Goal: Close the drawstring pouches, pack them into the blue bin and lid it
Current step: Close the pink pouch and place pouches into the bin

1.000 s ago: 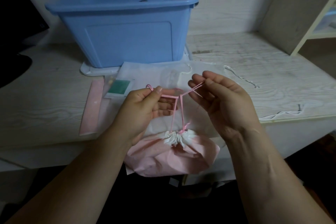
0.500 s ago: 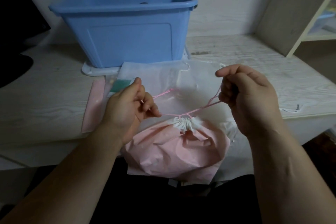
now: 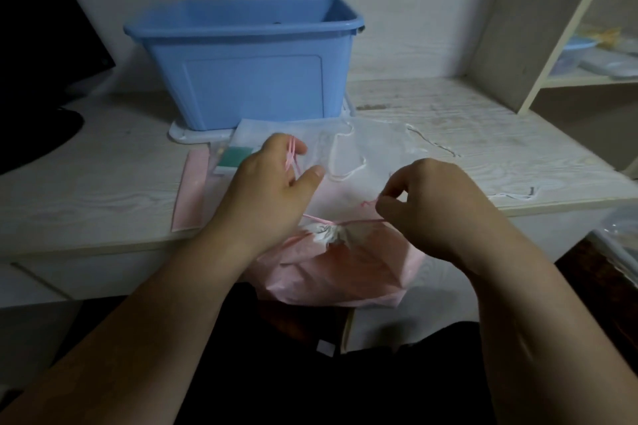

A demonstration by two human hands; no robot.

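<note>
Two hands stretch a pink drawstring [image 3: 359, 220]: the left hand [image 3: 272, 190] hooks its loop over a curled forefinger, the right hand [image 3: 435, 207] pinches the other end. The cinched pink pouch [image 3: 338, 269] hangs at the surface's [image 3: 448, 121] front edge, before the open blue bin [image 3: 248, 79].

bin [image 3: 252, 79]: plain blue, toward table's far edge | lid [image 3: 188, 135] under it: white | table [image 3: 103, 190]: whitewashed wood grain | gathered pouch [image 3: 345, 272] at near edge: pink, neck white | drawstring [image 3: 292, 159]: pink | flat pouch [image 3: 376, 152] mid-table: translucent white, white cord [image 3: 348, 173] | slim pouch [image 3: 193, 193] leftward: pale pink | card [image 3: 238, 156]: teal
</note>
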